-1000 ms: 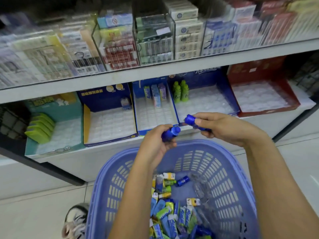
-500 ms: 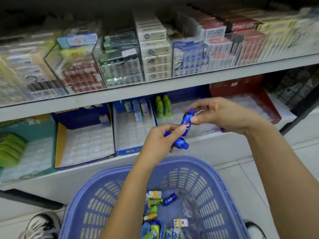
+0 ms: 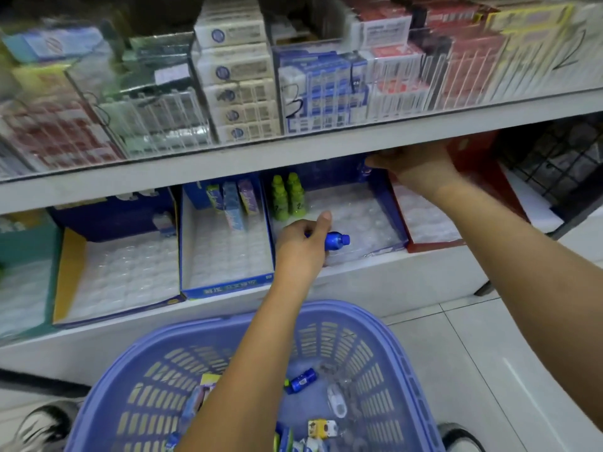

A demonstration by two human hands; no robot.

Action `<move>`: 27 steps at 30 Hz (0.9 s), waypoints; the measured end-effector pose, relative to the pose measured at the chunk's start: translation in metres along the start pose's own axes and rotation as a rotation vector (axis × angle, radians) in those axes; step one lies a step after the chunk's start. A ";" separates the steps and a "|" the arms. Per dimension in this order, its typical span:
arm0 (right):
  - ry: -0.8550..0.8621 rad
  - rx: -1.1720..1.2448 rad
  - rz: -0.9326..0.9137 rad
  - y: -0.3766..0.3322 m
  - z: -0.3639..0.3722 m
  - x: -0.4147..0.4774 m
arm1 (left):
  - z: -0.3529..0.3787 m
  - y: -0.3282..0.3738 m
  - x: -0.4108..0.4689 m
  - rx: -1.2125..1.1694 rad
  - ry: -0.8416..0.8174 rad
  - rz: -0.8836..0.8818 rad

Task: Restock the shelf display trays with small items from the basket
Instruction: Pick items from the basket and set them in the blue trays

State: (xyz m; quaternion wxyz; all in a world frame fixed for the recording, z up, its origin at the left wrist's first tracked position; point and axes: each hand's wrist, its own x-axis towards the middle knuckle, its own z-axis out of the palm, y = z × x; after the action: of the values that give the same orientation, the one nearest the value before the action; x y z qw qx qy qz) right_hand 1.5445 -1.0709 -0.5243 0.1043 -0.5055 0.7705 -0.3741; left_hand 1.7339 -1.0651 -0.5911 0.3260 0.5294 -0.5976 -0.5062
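Over the blue tray [image 3: 395,213], the left hand [image 3: 301,246] grips a blue bottle [image 3: 336,240]. The right hand [image 3: 414,172], grip hidden, now reaches its back: stocking starts.

The right hand [image 3: 414,171] is pulling away from the grip of the left hand [image 3: 301,247], reaching toward the blue tray [image 3: 396,203] back wall; the gripped blue bottle [image 3: 336,240] is turning sideways, cap rightward.

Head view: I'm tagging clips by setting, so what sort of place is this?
Probably a small shop: stacked packs behind clear dividers on the upper shelf, part-empty display trays below, and a basket of small items.
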 end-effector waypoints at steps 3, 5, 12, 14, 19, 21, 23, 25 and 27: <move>-0.077 -0.152 -0.082 0.013 0.017 0.012 | 0.001 -0.002 0.004 0.021 -0.009 -0.023; -0.094 -0.296 -0.133 0.017 0.023 0.018 | 0.002 -0.003 0.005 0.024 -0.008 -0.029; -0.261 -0.532 -0.106 0.008 0.034 0.036 | 0.003 -0.006 0.006 -0.014 0.010 -0.045; -0.248 -0.561 -0.079 0.003 0.034 0.034 | -0.001 -0.002 0.005 -0.047 -0.012 -0.085; -0.246 -0.461 -0.027 -0.006 0.025 0.017 | -0.006 0.018 0.003 -0.467 -0.037 -0.331; -0.147 -0.327 -0.044 -0.011 0.023 0.004 | -0.008 0.025 0.002 -0.707 -0.054 -0.382; -0.132 -0.175 -0.054 -0.017 0.021 -0.008 | -0.010 0.028 0.002 -0.846 -0.097 -0.357; -0.287 0.041 0.044 -0.025 0.014 -0.018 | -0.010 0.029 0.001 -0.864 -0.153 -0.252; -0.480 0.272 0.180 -0.031 0.007 -0.028 | -0.006 0.026 -0.001 -0.817 -0.171 -0.118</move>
State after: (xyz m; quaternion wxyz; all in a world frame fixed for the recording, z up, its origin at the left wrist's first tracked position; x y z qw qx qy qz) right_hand 1.5836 -1.0568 -0.5143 0.3834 -0.4904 0.7083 -0.3328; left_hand 1.7321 -1.0673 -0.5641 0.4289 0.3459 -0.3414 -0.7615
